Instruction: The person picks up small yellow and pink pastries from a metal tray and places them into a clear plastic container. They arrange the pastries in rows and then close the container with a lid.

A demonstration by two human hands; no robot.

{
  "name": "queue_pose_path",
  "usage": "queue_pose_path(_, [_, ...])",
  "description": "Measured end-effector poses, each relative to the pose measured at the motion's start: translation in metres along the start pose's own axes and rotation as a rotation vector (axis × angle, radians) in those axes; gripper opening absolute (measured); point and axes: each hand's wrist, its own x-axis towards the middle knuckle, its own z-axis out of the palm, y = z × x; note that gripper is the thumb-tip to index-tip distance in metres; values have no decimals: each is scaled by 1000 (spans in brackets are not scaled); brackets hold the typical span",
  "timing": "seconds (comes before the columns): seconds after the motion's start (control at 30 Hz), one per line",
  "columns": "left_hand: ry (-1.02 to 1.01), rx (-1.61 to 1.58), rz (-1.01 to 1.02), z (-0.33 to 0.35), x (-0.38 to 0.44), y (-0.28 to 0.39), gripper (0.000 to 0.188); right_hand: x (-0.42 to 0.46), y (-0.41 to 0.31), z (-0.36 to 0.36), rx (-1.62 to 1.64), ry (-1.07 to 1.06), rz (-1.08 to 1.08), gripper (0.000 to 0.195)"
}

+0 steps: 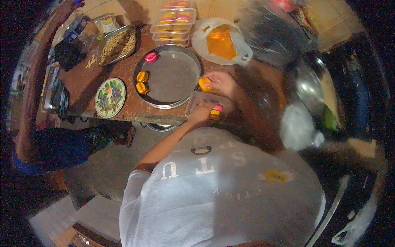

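My right hand (pixel 221 82) grips a yellow wrapped piece (pixel 204 84), just past the right rim of a round metal pan (pixel 172 77). In the pan lie a pink wrapped piece (pixel 151 57) and two yellow wrapped pieces (pixel 142 82) by its left wall. A clear plastic box (pixel 195 99) stands at the pan's lower right. My left hand (pixel 199 113) reaches over the box's near side; its fingertips are partly hidden, so its grip is unclear. Beside those fingers, a pink piece (pixel 218 108) and a yellow piece (pixel 215 114) sit in the box.
Filled clear boxes (pixel 174 27) are stacked behind the pan. A white plastic bag (pixel 200 38) holds orange foil wrappers (pixel 222 41). Left are a fruit-patterned plate (pixel 110 98) and a metal tray (pixel 133 49) of nuts. Another person's arm (pixel 38 71) extends along the left.
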Motion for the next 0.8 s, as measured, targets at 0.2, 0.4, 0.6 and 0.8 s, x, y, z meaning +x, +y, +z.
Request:
queue_pose_path(0.2, [-6,8,-7,9,2,-9,59,-80,45,8,-636,310,-105,33])
queue_pose_path(0.4, [-6,-58,150,7,4,-18,65,-84,81,24,-809,560,-296,28])
queue_pose_path(0.6, [110,-63,229,0,-3,-14,64,-86,77,25,-851,519,-145,26])
queue_pose_path(0.8, [113,-41,175,-5,-7,-8,61,-85,75,21,-901,413,-10,28])
